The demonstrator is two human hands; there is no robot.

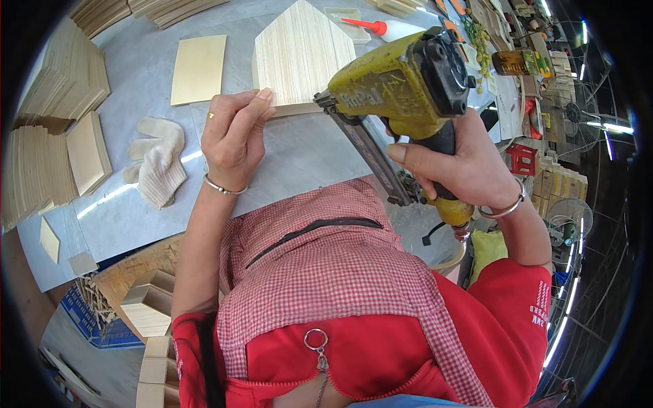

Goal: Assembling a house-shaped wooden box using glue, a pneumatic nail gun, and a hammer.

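A pale wooden house-shaped box (pixel 303 58) lies on the grey table with its pointed end away from me. My left hand (pixel 235 139) is closed, its thumb and forefinger pinching the box's near left corner. My right hand (pixel 469 163) grips a worn yellow nail gun (pixel 388 81) by its dark handle, forefinger by the trigger. The gun's nose meets the box's near right edge; whether it presses there I cannot tell. The gun's long magazine slants down toward me. A thin wooden panel (pixel 198 69) lies flat to the left of the box.
Stacks of wooden panels (pixel 64 75) stand at the left, near a white knitted glove (pixel 160 156). Behind the gun lies a white glue bottle (pixel 401 30) with a red nozzle. House-shaped wooden boxes (pixel 149 302) and a blue crate (pixel 102 319) of wood strips sit at lower left.
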